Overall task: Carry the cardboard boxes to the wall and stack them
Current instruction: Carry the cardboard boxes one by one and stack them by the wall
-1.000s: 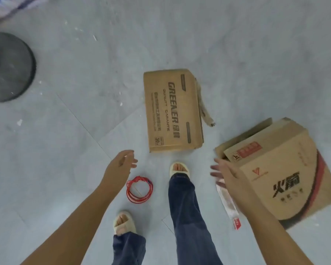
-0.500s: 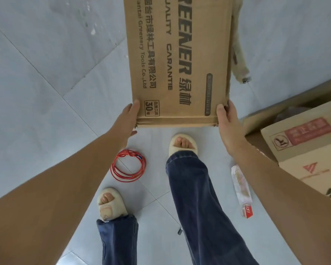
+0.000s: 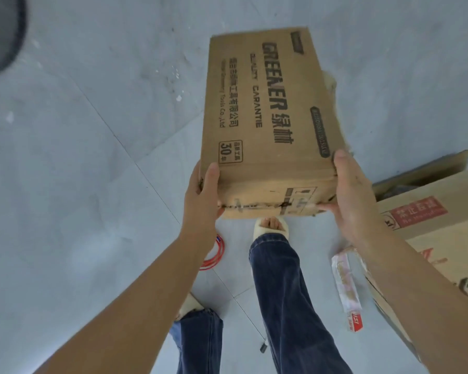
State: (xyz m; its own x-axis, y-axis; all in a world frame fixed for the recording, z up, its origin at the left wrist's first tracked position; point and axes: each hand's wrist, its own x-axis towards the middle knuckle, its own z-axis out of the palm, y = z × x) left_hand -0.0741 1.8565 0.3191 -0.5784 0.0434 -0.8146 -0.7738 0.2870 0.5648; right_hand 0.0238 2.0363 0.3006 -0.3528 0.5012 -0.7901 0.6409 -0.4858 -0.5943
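Left hand (image 3: pixel 201 195) grips the near left corner of the long cardboard box (image 3: pixel 270 117): thumb laid over the top face, fingers wrapped out of sight down the side. Right hand (image 3: pixel 351 195) grips the near right corner the same way, thumb up along the top edge, fingertips (image 3: pixel 326 207) curling under the end flap. Both forearms run up from the bottom of the frame, nearly straight, box held out in front at centre right.

Box is off the floor, far end tipped up and away; printed top face toward the camera. A loose strip of torn tape or flap (image 3: pixel 331 79) hangs off its right edge; blurred.

Progress, as a judgement: early. This box is picked up but not carried anywhere. No wall and no stack in view. A second, larger cardboard box (image 3: pixel 427 220) sits on the floor at right edge, flap open, untouched. Left to do: carry this one over, set it down, come back for the other, stack.

Floor (image 3: pixel 92 184) is grey tile. Red wire coil (image 3: pixel 214 252) lies just behind the left wrist. Flat plastic packet (image 3: pixel 346 287) lies beside the larger box. Dark round object (image 3: pixel 0 31) at upper left, cut off by frame. Sandalled foot (image 3: pixel 272 228) directly under the box's near end.
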